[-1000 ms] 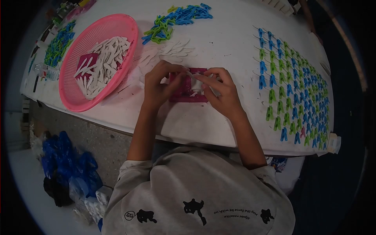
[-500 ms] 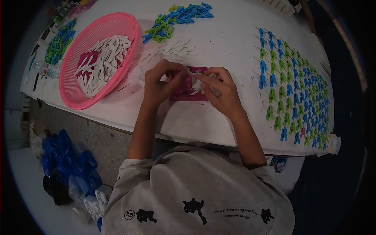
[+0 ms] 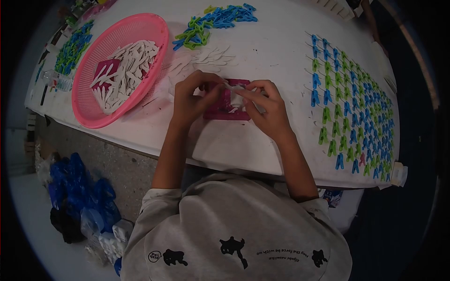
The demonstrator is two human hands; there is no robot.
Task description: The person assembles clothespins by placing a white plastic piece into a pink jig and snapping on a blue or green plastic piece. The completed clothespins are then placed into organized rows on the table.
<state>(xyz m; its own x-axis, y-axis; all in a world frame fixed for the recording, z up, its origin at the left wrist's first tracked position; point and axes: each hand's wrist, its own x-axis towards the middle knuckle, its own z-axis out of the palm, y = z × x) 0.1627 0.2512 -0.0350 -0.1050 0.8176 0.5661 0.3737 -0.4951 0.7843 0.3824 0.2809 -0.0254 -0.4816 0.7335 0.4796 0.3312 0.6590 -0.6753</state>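
My left hand (image 3: 193, 97) and my right hand (image 3: 269, 108) meet over a small magenta tray (image 3: 220, 115). Between their pinched fingertips runs a thin white strip (image 3: 228, 86), mostly covered by the fingers. A white lump (image 3: 236, 100) shows in the tray just below the right fingers, with white scraps near it. Beyond the left hand, flat white leaf-shaped pieces (image 3: 213, 57) are spread on the white table (image 3: 276, 51).
A pink basket (image 3: 157, 77) at left holds many white slivers and a magenta card (image 3: 104, 70). Blue and green clothespins (image 3: 225, 18) lie heaped behind. Rows of clothespins (image 3: 347, 110) with thin wires cover the right side. Blue plastic bags (image 3: 77, 187) sit on the floor.
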